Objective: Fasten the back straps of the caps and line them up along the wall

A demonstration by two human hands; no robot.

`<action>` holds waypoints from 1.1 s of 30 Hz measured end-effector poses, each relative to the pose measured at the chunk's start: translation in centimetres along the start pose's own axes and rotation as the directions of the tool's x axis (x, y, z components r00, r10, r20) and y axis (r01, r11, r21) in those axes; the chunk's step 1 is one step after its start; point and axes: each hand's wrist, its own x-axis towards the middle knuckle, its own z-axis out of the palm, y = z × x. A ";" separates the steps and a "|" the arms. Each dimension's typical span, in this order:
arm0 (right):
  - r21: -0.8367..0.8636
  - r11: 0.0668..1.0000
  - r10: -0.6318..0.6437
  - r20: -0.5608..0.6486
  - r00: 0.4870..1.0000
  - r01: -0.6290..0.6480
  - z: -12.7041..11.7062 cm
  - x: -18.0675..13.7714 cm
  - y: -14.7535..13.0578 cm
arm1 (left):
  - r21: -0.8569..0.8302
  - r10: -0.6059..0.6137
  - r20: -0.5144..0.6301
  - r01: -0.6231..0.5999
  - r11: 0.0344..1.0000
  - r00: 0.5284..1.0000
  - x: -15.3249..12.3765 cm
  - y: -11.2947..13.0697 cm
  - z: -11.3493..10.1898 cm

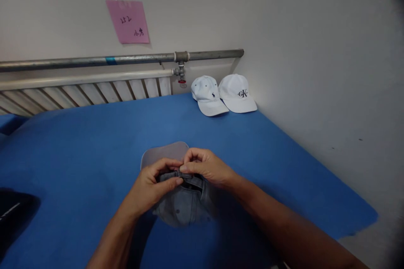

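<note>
1. Your left hand and right hand pinch with narrow fingers the strap of the grey cap.
2. The grey cap lies well before the two white caps, on the blue cloth.

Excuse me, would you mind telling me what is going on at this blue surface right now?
A person is handling a grey cap that rests on the blue surface. It is turned with its brim away from them. The left hand and right hand both pinch the strap at the cap's back opening. Two white caps lie side by side in the far corner by the wall, with no hand on them.
</note>
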 end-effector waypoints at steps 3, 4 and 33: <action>-0.029 1.000 0.013 0.063 0.998 -0.011 -0.3 -0.1 -0.3 | -0.079 -0.020 -0.045 0.016 0.997 0.999 0.0 0.1 0.1; -0.021 0.999 0.032 0.103 0.994 -0.030 -0.4 -0.2 -0.4 | -0.101 -0.033 -0.055 0.028 0.995 0.998 0.0 0.1 0.1; -0.624 0.616 -0.436 0.237 0.868 0.480 1.2 -1.6 0.3 | -0.233 -0.290 0.082 0.301 0.925 0.954 0.0 0.1 -0.7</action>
